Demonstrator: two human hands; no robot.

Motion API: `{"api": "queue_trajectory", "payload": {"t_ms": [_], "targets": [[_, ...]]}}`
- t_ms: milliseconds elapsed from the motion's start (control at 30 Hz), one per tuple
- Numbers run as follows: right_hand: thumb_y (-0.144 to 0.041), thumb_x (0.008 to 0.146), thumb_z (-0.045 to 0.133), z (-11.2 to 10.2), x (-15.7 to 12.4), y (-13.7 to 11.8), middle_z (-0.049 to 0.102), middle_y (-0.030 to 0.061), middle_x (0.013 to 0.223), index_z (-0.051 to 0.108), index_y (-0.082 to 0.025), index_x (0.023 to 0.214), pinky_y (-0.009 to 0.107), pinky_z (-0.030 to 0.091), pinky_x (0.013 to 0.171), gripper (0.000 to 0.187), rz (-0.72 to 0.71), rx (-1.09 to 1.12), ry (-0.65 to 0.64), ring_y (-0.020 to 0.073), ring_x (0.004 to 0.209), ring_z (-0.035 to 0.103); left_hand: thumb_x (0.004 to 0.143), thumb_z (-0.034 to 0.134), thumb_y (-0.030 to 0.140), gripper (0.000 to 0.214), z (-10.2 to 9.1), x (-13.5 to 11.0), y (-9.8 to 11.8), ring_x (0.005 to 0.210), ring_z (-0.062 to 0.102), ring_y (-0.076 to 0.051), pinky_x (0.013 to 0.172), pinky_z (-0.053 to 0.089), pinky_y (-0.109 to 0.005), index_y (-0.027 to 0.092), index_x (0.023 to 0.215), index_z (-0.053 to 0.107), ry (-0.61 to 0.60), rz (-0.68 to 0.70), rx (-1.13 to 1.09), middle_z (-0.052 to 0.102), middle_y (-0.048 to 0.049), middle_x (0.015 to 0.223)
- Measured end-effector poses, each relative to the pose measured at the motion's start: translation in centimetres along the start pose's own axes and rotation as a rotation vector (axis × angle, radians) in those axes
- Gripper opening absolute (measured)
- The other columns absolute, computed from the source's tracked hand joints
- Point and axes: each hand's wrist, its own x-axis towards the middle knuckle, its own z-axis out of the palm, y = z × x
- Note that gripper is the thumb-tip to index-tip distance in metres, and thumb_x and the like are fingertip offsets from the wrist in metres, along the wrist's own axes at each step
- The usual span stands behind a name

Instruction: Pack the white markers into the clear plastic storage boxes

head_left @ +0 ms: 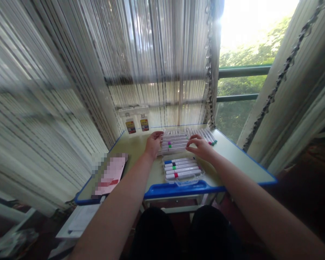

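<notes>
Markers (178, 142) lie between the left grip (153, 144) at nine o'clock and right grip (200, 147) at three, seemingly steadied endwise, though whether either clasps one I cannot tell.

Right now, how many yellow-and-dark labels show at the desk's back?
2: the left label and, beside it, the right label, both left of the left hand. Any facing away would be hidden.

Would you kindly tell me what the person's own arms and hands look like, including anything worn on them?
The left hand and right hand are ungloved; they are too small here to rule out rings. The left forearm and right forearm taper towards the wrists, with no sleeve, watch or bracelet visible.
</notes>
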Motion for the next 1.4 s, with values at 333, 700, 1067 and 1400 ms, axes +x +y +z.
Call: {"api": "queue_trajectory", "payload": {"t_ms": [333,700,1067,1400], "targets": [[-0.031,0.069,0.067,0.6,0.1,0.9,0.05,0.0048,0.092,0.069,-0.021,0.075,0.034,0.048,0.075,0.012,0.081,-0.01,0.048,0.0143,0.072,0.052,0.061,0.051,0.006,0.023,0.1,-0.1,0.0,0.062,0.054,-0.008,0.059,0.042,-0.02,0.017,0.075,0.067,-0.027,0.015,0.0,0.065,0.0011,0.074],[-0.021,0.064,0.072,1.8,0.4,0.7,0.067,0.0054,0.098,0.026,-0.02,0.134,0.036,0.053,0.081,0.083,0.406,0.663,-0.082,0.0173,0.083,0.065,0.065,0.058,0.009,0.018,-0.1,0.3,-0.5,0.065,0.056,-0.008,0.065,0.046,-0.023,0.016,0.079,0.066,-0.068,0.067,0.002,0.066,-0.0004,0.076],[-0.006,0.063,0.068,1.2,0.6,0.0,0.066,-0.0028,0.077,0.048,-0.022,0.096,0.022,0.053,0.058,0.042,0.508,0.801,0.003,0.0119,0.069,0.064,0.069,0.061,0.005,0.031,0.1,0.2,-0.6,0.074,0.062,-0.012,0.073,0.05,-0.027,0.013,0.098,0.057,-0.066,-0.01,0.284,0.067,-0.007,0.09],[-0.009,0.059,0.071,1.3,0.6,0.0,0.067,-0.0034,0.076,0.045,-0.022,0.096,0.021,0.051,0.055,0.046,0.499,0.804,0.029,0.0113,0.067,0.063,0.057,0.069,0.0,0.071,0.0,-1.0,-0.5,0.069,0.06,-0.009,0.067,0.052,-0.029,0.013,0.123,0.043,-0.278,0.047,0.392,0.055,-0.0168,0.119]]}}
